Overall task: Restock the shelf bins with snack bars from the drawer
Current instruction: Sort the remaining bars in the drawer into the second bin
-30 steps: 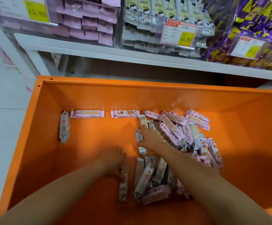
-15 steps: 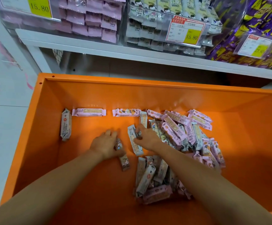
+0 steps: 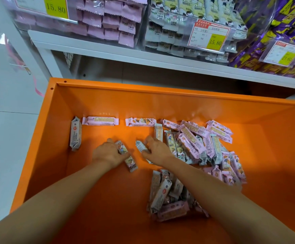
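Observation:
An orange drawer [image 3: 58,138] lies open below me with several pink-wrapped snack bars. A loose pile of bars [image 3: 201,147] fills its right half, and a smaller heap [image 3: 167,196] lies nearer me. My left hand [image 3: 108,154] grips one bar [image 3: 129,161] on the drawer floor. My right hand [image 3: 158,151] pinches another bar [image 3: 140,146] at the pile's left edge. Clear shelf bins above hold pink packs [image 3: 108,20] and pale green packs [image 3: 183,23].
Three single bars lie along the drawer's far left: one upright by the left wall [image 3: 75,134], two flat along the back [image 3: 100,121] [image 3: 140,122]. A bin of purple and yellow packs [image 3: 273,32] sits at top right. White tiled floor [image 3: 6,138] lies left of the drawer.
Both hands moved away from me toward the drawer's back. My left hand carried its bar from near the lower heap up to the middle; my right hand pulled a bar out of the pile's left edge.

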### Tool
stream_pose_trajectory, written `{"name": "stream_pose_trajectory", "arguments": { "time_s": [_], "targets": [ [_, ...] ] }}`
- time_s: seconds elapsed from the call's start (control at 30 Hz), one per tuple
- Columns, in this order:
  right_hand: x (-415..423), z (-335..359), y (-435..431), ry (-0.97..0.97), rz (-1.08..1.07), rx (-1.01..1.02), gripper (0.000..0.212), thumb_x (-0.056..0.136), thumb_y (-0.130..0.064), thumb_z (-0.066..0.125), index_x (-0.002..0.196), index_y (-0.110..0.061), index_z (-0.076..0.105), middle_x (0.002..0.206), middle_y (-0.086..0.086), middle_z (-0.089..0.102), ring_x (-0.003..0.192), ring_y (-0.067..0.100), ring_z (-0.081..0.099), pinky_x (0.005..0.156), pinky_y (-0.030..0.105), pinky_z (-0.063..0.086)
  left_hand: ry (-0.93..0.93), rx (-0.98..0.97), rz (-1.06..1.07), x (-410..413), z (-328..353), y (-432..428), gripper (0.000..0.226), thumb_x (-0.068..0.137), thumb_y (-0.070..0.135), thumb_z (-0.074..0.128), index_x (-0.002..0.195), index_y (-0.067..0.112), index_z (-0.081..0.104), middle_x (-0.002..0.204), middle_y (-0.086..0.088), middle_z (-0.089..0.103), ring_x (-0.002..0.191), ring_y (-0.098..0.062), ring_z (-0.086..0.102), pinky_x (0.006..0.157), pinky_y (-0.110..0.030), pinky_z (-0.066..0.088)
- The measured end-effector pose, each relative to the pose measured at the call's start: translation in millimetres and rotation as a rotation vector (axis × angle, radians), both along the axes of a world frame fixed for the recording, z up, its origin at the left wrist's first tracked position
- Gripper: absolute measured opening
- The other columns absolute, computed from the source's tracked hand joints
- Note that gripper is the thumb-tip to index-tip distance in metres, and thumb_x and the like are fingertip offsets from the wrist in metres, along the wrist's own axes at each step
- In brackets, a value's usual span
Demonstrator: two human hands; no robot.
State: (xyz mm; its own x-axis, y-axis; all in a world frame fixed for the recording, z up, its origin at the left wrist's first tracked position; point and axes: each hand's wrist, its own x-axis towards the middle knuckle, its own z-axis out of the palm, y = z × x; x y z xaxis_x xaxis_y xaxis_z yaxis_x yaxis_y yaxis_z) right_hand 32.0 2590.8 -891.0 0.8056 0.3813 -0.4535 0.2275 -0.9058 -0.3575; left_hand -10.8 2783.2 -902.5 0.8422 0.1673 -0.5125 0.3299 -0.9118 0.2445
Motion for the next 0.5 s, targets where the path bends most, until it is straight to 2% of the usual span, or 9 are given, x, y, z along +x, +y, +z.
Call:
{"name": "stream_pose_trajectory", "arguments": {
  "time_s": [0.07,0.13,0.2,0.3,0.37,0.43,0.5],
  "targets": [
    [-0.5,0.0,1.5,0.016,-0.009,-0.006,0.039,0.09,-0.023,0.059,0.125,-0.014,0.045,0.101,0.01,0.055,0.078,0.023,0.053,0.066,0.03,0.044,-0.001,0.005,-0.006,-1.3,-0.1,-0.7,0.096,0.076,0.083,0.049,0.146,0.019,0.032,0.134,-0.006,0.051,0.12,-0.026,0.055,0.085,-0.032,0.045],
    [-2.0,-1.3,2.5,0.036,-0.034,-0.054,0.046,0.09,-0.026,0.062,0.128,-0.009,0.043,0.102,0.011,0.054,0.085,0.026,0.057,0.067,0.031,0.044,0.014,0.011,-0.021,-1.4,-0.6,-1.1,0.09,0.079,0.077,0.052,0.149,0.023,0.031,0.14,-0.004,0.048,0.124,-0.024,0.053,0.089,-0.032,0.045],
    [-5.1,-3.0,4.2,0.072,-0.034,-0.135,0.053,0.09,-0.039,0.064,0.127,-0.007,0.043,0.114,0.011,0.055,0.099,0.029,0.06,0.071,0.033,0.045,0.044,-0.011,-0.03,0.4,-1.7,-1.3,0.082,0.081,0.074,0.053,0.145,0.024,0.041,0.141,-0.003,0.05,0.122,-0.023,0.054,0.092,-0.033,0.045],
    [-9.8,-6.6,9.2,0.096,0.033,-0.233,0.055,0.089,-0.051,0.064,0.119,-0.008,0.049,0.113,0.011,0.056,0.101,0.028,0.06,0.07,0.033,0.046,0.063,-0.077,-0.005,3.7,-2.5,-3.2,0.07,0.082,0.069,0.059,0.133,0.022,0.054,0.132,-0.004,0.057,0.115,-0.023,0.057,0.091,-0.033,0.049],
    [-9.9,-7.1,11.8,0.054,0.055,-0.232,0.056,0.089,-0.052,0.063,0.123,-0.01,0.051,0.103,0.008,0.057,0.096,0.027,0.061,0.066,0.033,0.044,0.061,-0.115,0.037,5.8,-3.5,-5.6,0.068,0.083,0.061,0.065,0.135,0.019,0.052,0.133,-0.006,0.056,0.116,-0.024,0.057,0.092,-0.032,0.048],
    [-9.0,-6.8,11.8,0.025,0.04,-0.18,0.062,0.089,-0.051,0.063,0.137,-0.017,0.044,0.096,0.006,0.053,0.089,0.024,0.06,0.064,0.032,0.042,0.064,-0.124,0.087,7.2,-3.5,-7.2,0.065,0.083,0.054,0.069,0.131,0.012,0.053,0.132,-0.007,0.056,0.115,-0.024,0.058,0.09,-0.031,0.047],
    [-6.8,-6.2,9.7,0.028,-0.007,-0.13,0.06,0.089,-0.048,0.065,0.134,-0.014,0.044,0.106,0.009,0.055,0.093,0.025,0.059,0.067,0.033,0.045,0.061,-0.133,0.127,8.1,-2.7,-7.8,0.064,0.083,0.049,0.071,0.13,0.009,0.052,0.131,-0.008,0.056,0.115,-0.026,0.058,0.089,-0.031,0.046]
  ]
}}
